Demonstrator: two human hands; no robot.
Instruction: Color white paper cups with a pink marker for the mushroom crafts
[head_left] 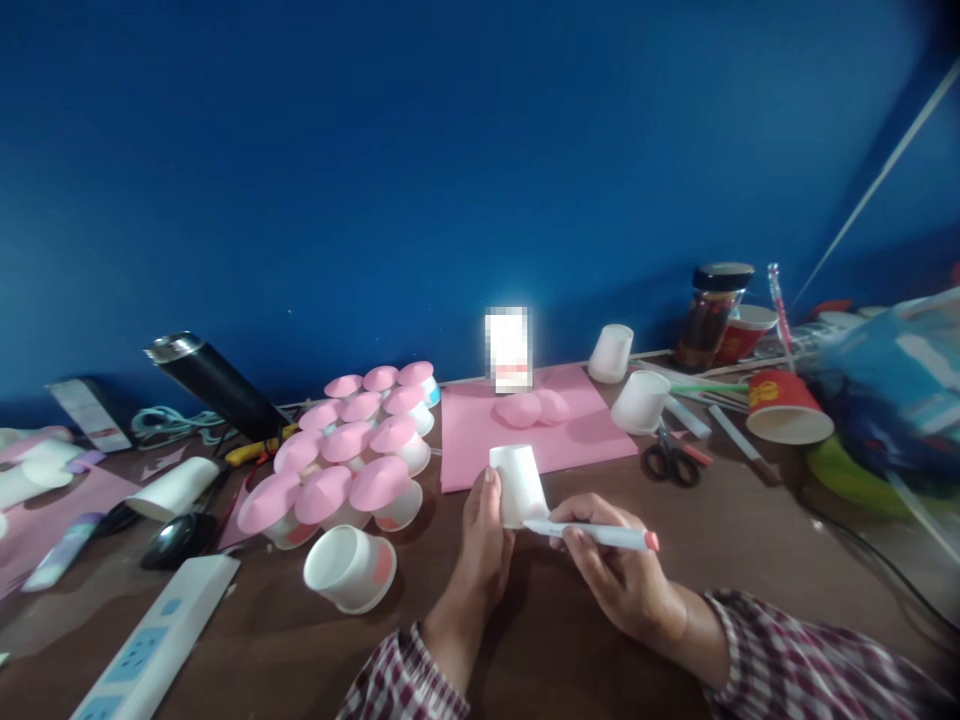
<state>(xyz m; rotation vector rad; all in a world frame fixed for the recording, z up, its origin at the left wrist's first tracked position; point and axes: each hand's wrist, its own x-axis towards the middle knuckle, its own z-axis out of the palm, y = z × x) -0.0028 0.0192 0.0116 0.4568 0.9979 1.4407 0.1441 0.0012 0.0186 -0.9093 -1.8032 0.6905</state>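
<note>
In the middle of the head view, my left hand (486,530) grips a white paper cup (519,484) by its side. My right hand (619,575) is closed around a white marker (600,534) with a red end. The marker's tip meets the cup near its lower edge; whether it leaves a line there I cannot make out. Just beyond the cup lies a pink paper sheet (465,440), bearing pink paper discs (519,409). To the left stand several cups topped with pink paper cones (349,441), and nearer to me a plain paper cup (349,570).
Scissors (671,462), two white cups (641,402), a red paper cup (787,408) and a lidded jar (709,318) are on the right. A power strip (161,640), a computer mouse (178,540) and a black flask (225,385) occupy the left. A blue wall (375,180) rises behind.
</note>
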